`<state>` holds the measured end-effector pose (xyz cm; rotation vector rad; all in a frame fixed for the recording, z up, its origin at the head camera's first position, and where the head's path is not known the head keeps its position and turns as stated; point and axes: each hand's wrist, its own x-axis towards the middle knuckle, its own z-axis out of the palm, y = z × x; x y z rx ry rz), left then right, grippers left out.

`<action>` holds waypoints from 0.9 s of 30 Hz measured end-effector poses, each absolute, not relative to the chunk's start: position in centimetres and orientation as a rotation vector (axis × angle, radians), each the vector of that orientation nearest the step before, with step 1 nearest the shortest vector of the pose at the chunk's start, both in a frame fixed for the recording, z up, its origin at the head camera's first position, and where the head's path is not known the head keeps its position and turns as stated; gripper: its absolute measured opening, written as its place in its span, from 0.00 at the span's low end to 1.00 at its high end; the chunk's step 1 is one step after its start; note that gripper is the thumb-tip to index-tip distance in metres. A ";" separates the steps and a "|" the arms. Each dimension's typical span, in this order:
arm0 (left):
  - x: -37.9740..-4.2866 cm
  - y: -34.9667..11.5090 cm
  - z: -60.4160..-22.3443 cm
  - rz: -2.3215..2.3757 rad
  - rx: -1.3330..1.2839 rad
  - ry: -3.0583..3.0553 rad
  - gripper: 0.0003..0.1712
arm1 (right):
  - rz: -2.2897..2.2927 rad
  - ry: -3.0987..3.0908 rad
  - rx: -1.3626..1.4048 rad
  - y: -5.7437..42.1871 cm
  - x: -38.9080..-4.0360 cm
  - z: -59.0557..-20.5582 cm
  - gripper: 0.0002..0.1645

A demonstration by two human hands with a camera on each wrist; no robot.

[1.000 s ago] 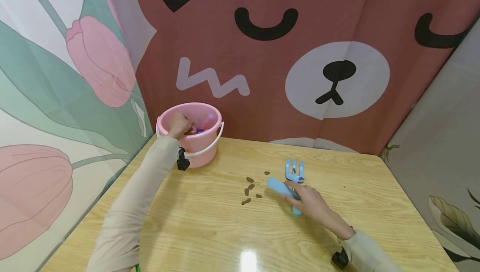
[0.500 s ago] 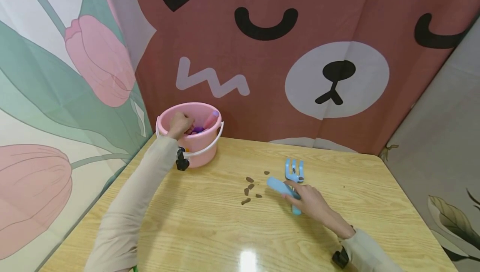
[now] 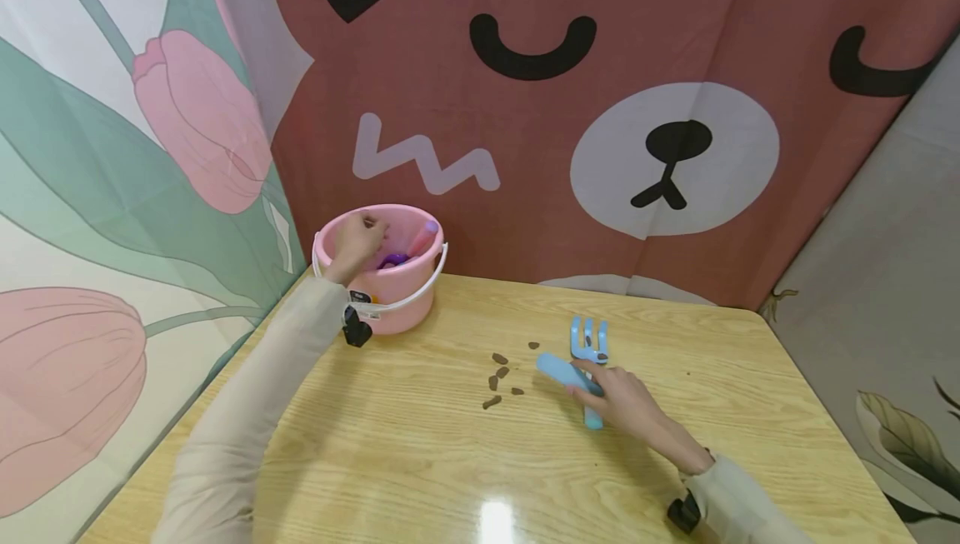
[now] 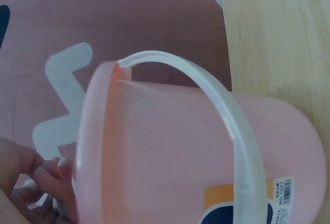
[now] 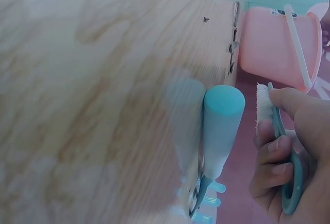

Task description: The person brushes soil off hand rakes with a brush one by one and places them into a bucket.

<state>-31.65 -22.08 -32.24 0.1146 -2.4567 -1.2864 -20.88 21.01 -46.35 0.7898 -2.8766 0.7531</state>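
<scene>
My left hand (image 3: 360,240) is over the mouth of the pink bucket (image 3: 397,302), fingers loosely bent. In the left wrist view, the fingers (image 4: 54,185) show beside the bucket's rim with nothing visible between them. My right hand (image 3: 626,402) grips a blue brush (image 3: 562,371) above the table. Its white bristles (image 5: 264,103) face the tabletop in the right wrist view. Below the brush, a blue toy fork (image 3: 590,344) lies with its pale handle (image 5: 223,126) toward me. Brown bits (image 3: 500,371) are scattered left of the brush, and a few rest on the fork.
A purple piece (image 3: 392,261) and a pink stick-like piece (image 3: 422,240) are inside the bucket. Its white handle (image 3: 408,301) hangs down the front side. A bear-printed cloth (image 3: 525,127) stands behind the wooden table (image 3: 420,461), with a flower-printed cloth (image 3: 97,194) on the left.
My left hand has risen from inside the bucket toward its rim, and more of the purple piece shows. My right hand with the brush has barely moved.
</scene>
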 end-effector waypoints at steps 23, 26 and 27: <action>-28.1 -19.9 -32.4 -1.125 -0.134 -2.376 0.10 | 0.741 -2.951 0.755 22.9 -21.0 -46.0 0.31; -27.8 -19.6 -32.7 -1.133 -0.135 -2.392 0.12 | 0.751 -2.942 0.746 23.3 -21.0 -46.0 0.31; -27.7 -19.5 -32.8 -1.138 -0.132 -2.395 0.13 | 0.758 -2.940 0.738 23.4 -21.0 -45.9 0.32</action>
